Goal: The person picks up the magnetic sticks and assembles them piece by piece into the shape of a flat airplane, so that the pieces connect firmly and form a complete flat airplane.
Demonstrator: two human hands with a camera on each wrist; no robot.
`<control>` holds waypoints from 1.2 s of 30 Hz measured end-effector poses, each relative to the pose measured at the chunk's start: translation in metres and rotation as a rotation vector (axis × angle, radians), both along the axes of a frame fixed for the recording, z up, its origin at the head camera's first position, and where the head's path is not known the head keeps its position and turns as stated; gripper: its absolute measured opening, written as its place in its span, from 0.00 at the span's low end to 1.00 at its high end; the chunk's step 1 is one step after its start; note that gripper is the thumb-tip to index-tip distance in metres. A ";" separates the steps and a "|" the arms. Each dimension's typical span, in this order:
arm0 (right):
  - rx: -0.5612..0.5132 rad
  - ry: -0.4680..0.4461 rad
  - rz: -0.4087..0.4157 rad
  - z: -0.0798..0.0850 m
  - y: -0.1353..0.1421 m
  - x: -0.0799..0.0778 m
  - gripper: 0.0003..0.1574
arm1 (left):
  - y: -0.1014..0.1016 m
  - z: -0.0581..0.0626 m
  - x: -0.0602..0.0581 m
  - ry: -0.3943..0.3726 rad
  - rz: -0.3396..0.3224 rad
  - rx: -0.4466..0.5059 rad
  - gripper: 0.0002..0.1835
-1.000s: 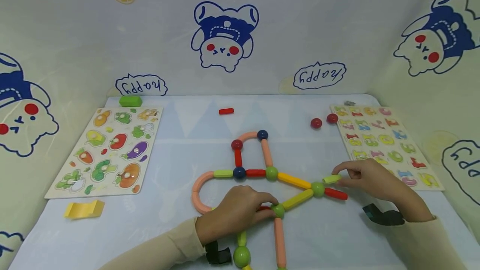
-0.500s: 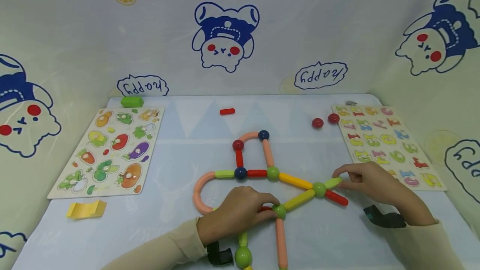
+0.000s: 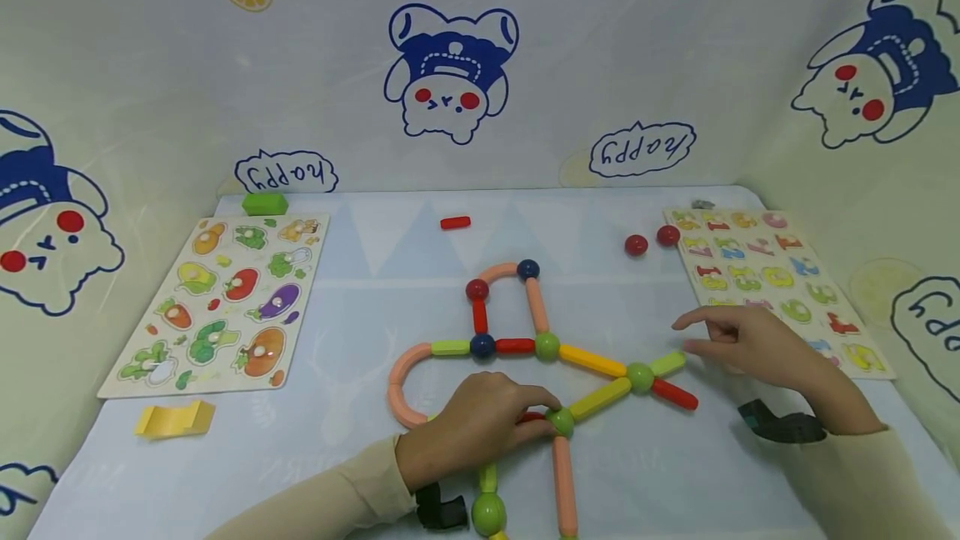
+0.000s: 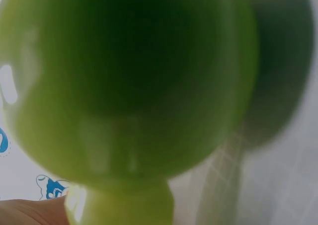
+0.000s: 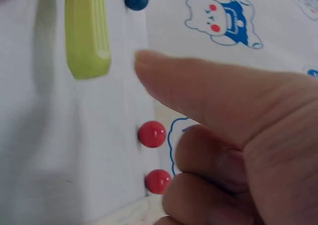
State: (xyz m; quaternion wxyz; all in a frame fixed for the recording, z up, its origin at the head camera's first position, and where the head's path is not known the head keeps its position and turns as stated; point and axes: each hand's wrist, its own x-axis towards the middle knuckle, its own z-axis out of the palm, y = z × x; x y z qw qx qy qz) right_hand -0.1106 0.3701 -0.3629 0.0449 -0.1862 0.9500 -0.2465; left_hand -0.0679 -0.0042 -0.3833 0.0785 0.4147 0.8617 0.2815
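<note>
My left hand (image 3: 480, 423) pinches a green ball (image 3: 562, 422) of a magnetic stick-and-ball figure lying on the table. Beneath that hand, part of the figure is hidden. Close to the left wrist camera, another green ball (image 4: 124, 86) fills most of the view. My right hand (image 3: 757, 348) is just off the end of a light green stick (image 3: 666, 364), thumb and index finger apart, holding nothing. In the right wrist view, this light green stick (image 5: 88, 36) stands clear of the fingertip. It joins a green ball (image 3: 640, 377), as do a red stick (image 3: 675, 394) and two yellow sticks.
A vegetable picture board (image 3: 217, 307) lies at left, a second picture board (image 3: 795, 307) at right. Two loose red balls (image 3: 636, 245), a red stick (image 3: 455, 223), a green block (image 3: 265, 204) and a yellow arched block (image 3: 175, 420) lie around the figure.
The light green stick came down against the green ball at the figure's right tip and now sits there. My right hand let go of it and drew back slightly. The left hand stayed put.
</note>
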 end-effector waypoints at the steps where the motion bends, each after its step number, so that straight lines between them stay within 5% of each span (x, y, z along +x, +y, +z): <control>1: 0.004 0.013 0.000 0.003 -0.001 -0.004 0.15 | 0.000 0.000 0.000 0.003 0.000 0.000 0.13; 7: 0.034 0.036 -0.040 0.015 -0.010 -0.044 0.15 | 0.000 0.002 0.001 -0.012 0.000 -0.001 0.13; 15: 0.111 -0.059 -0.147 0.011 -0.021 -0.107 0.24 | 0.000 0.000 0.001 -0.019 -0.007 0.008 0.13; 21: 0.133 -0.123 -0.159 0.006 -0.027 -0.133 0.30 | 0.000 0.000 0.001 -0.012 -0.003 0.016 0.12; 28: 0.162 -0.133 -0.175 -0.003 -0.023 -0.132 0.30 | 0.000 0.001 0.002 -0.008 -0.006 0.015 0.12; 36: 0.119 -0.114 -0.208 -0.002 -0.013 -0.086 0.33 | 0.000 0.000 0.001 -0.009 -0.004 0.012 0.13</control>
